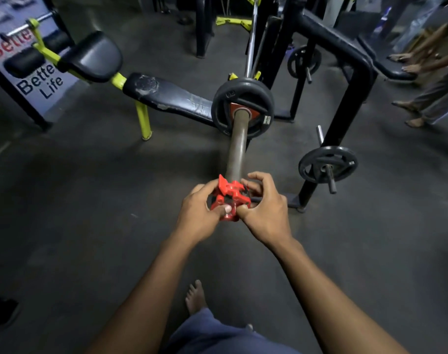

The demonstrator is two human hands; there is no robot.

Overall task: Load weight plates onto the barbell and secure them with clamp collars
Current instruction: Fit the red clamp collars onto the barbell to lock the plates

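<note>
We hold a red clamp collar [230, 200] at the near end of the barbell sleeve [237, 146], both hands closed around it. Our left hand [201, 213] grips the collar from the left, fingers curled around its far side and the thumb pressed onto its near face. Our right hand [265, 208] pinches it from the right, thumb against the lower edge and fingers bent over the top, the index finger arched above the sleeve. The collar sits right at the tip of the sleeve; we cannot tell whether it is already threaded onto the bar, because our fingers cover the opening. Farther along the sleeve, well apart from the collar, a black weight plate [243, 106] with a red centre is loaded upright against the inner end of the bar. Behind it lies a black bench [164, 94] on yellow legs. To the right, a black rack [345, 103] carries another plate [327, 164] on a low peg and a smaller one [304, 61] farther back. Our bare foot [195, 297] rests on the dark floor [90, 213] below our arms.
</note>
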